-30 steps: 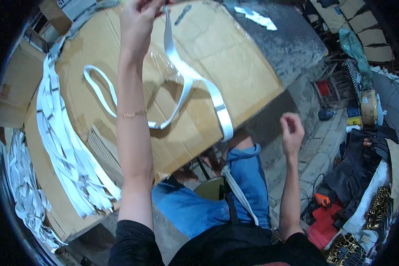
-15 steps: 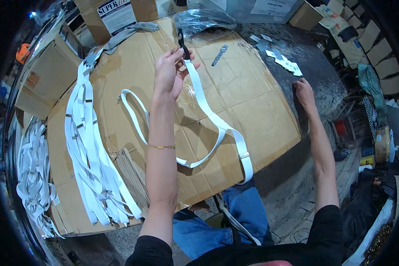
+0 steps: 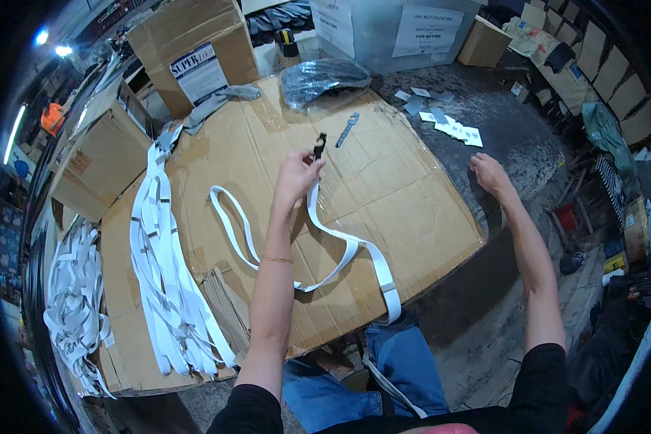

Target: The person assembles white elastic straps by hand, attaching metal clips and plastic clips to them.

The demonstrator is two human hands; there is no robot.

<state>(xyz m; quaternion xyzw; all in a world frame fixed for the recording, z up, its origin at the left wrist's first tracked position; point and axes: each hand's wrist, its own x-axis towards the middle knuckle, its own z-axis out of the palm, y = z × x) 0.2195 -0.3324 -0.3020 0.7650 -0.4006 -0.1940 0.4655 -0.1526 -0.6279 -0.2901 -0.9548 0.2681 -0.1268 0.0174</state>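
My left hand (image 3: 299, 175) is closed on a black plastic hanger hook (image 3: 320, 147) at the far end of a pair of white elastic suspenders (image 3: 346, 240). The straps fork and trail over a cardboard-topped work surface (image 3: 405, 195), with one end by its near edge and metal adjusters on them. A loop of strap passes under my left forearm. My right hand (image 3: 490, 173) rests with curled fingers on the dark tabletop (image 3: 517, 119), just short of a row of small white cards (image 3: 452, 129); nothing shows in it. A narrow grey piece (image 3: 348, 130) lies beyond my left hand.
Bundled white suspenders (image 3: 155, 267) lie at left, with another tangled heap (image 3: 76, 304) further left. A cardboard box (image 3: 101, 155) stands at far left, another box (image 3: 195, 58) behind. A clear plastic bag (image 3: 322, 83) and a translucent bin (image 3: 383, 36) are at the back.
The view has tilted up, so things sit lower in it. My left hand has drawn the hook nearer and slightly right. My right hand stays beside the cards.
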